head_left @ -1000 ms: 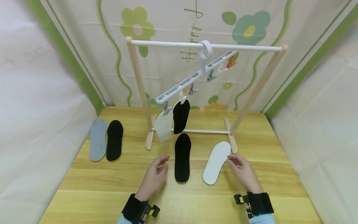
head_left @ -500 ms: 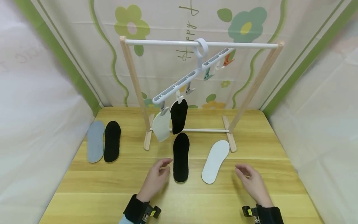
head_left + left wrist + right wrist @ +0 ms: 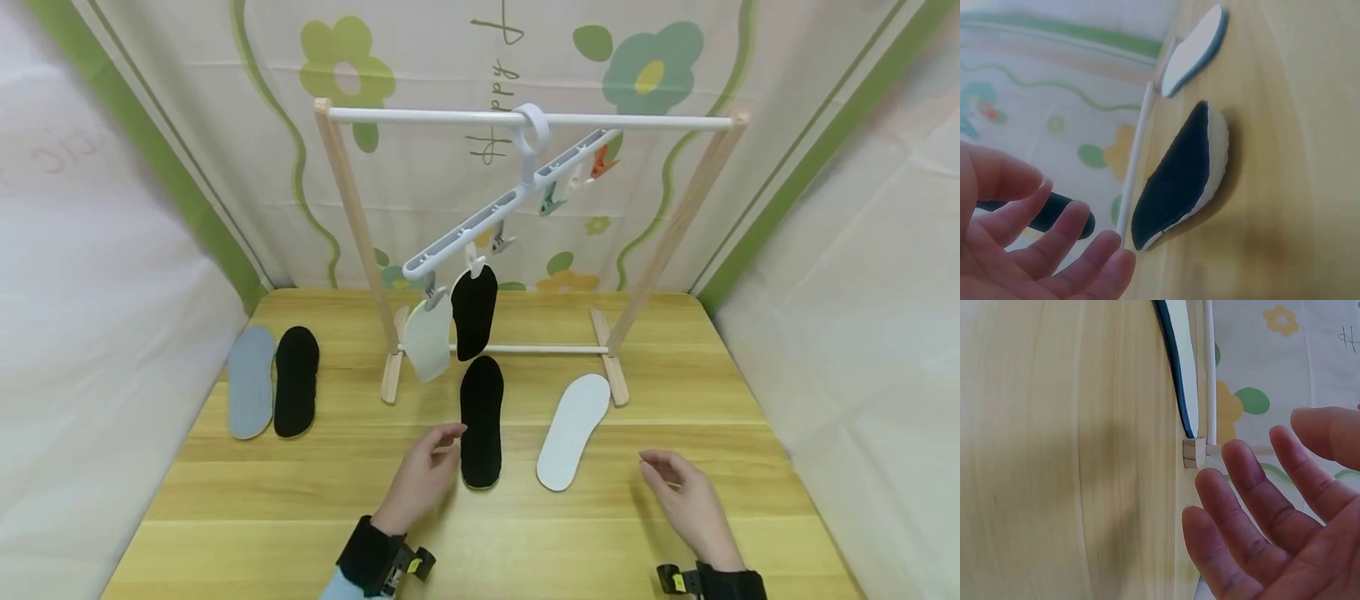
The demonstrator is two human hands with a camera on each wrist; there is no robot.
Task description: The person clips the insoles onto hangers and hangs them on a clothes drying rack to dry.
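A black insole (image 3: 482, 425) lies at the middle of the wooden table, its pale edge showing in the left wrist view. My left hand (image 3: 423, 473) hovers just left of it, fingers loosely bent, holding nothing; in the head view its fingertips overlap the insole's edge. To the right lies a white insole (image 3: 573, 433), dark underneath. Farther right, my right hand (image 3: 688, 500) is held above the table, relaxed, with nothing in it. From the clip hanger (image 3: 480, 229) hang a pale insole (image 3: 427, 342) and a black insole (image 3: 476, 312), each held by a clip.
A wooden rack (image 3: 345, 200) with a white top rod (image 3: 637, 122) carries the hanger. Several other clips, one of them orange (image 3: 602, 162), dangle from its bar. At the table's left lie a grey insole (image 3: 251, 383) and another black insole (image 3: 296, 382). Fabric walls enclose the table.
My right hand has drawn away from the white insole, rightward and toward me. My left hand has come slightly closer to the middle black insole. The head view has shifted a little.
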